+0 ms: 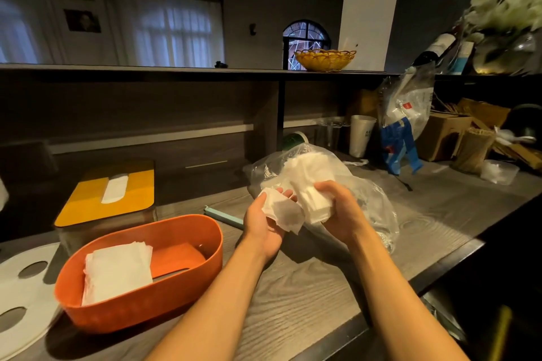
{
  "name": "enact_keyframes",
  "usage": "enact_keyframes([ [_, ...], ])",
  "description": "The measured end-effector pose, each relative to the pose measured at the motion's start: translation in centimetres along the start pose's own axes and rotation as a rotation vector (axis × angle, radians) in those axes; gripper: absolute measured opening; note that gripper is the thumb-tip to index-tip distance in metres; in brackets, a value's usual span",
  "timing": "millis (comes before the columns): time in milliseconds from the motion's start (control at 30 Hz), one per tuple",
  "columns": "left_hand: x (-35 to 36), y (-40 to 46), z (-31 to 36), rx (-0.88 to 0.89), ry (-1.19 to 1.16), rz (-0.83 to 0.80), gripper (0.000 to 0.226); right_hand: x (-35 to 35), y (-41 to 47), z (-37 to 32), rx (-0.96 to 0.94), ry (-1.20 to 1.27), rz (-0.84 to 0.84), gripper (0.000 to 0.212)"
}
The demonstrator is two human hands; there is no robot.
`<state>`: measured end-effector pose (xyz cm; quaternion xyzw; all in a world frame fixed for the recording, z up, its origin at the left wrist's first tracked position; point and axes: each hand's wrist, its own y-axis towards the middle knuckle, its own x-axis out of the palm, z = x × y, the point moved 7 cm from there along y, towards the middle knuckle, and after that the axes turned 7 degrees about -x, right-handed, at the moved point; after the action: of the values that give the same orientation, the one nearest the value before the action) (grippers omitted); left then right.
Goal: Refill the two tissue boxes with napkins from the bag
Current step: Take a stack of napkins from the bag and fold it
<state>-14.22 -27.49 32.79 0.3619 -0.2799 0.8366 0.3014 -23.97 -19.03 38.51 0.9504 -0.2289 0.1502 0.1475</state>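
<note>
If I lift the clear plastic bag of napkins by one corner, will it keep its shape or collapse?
The clear plastic bag looks thin and crumpled, so it would probably sag and collapse. Its mouth seems open beside the right hand, so the napkins might slide out. It is likely light, holding only paper.

We see the open box (164, 299) at front left, napkins (117, 274) in it; the lidded box (110, 193) behind it; the bag (328, 182) to their right, on the counter (308, 287).
</note>
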Motion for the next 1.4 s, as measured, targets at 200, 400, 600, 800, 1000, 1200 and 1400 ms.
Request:
enact_keyframes([
  [200, 0.7, -0.5, -0.5, -0.079, -0.034, -0.161, 0.069, 0.6, 0.7, 0.9, -0.002, -0.084, -0.090, 0.042],
  [400, 2.1, -1.6, -0.6, -0.042, 0.045, -0.224, 0.062, 1.1, 1.0, 0.9, -0.169, -0.549, -0.005, 0.019],
  [600, 1.7, -1.5, -0.7, -0.030, 0.101, -0.165, 0.042, 1.7, 1.0, 0.3, -0.379, -0.867, -0.049, 0.018],
  [800, 1.4, -1.4, -0.5, -0.026, 0.104, -0.177, 0.048, 1.8, 0.8, 1.7, -0.184, -0.919, -0.125, 0.027],
  [1000, 2.1, -2.0, -0.1, 0.044, 0.218, -0.217, 0.051, 1.0, 0.3, 1.0, -0.126, -0.395, 0.061, 0.014],
  [1200, 1.1, -2.2, -0.1, 0.239, 0.571, -0.018, 0.040, 1.1, 0.0, 2.4, -0.025, -0.321, 0.153, 0.030],
  [1400, 1.7, -5.0, 0.5, 0.210, 0.911, -0.058, 0.038, 0.4, -2.7, 0.3, -0.109, -0.210, 0.178, 0.030],
])
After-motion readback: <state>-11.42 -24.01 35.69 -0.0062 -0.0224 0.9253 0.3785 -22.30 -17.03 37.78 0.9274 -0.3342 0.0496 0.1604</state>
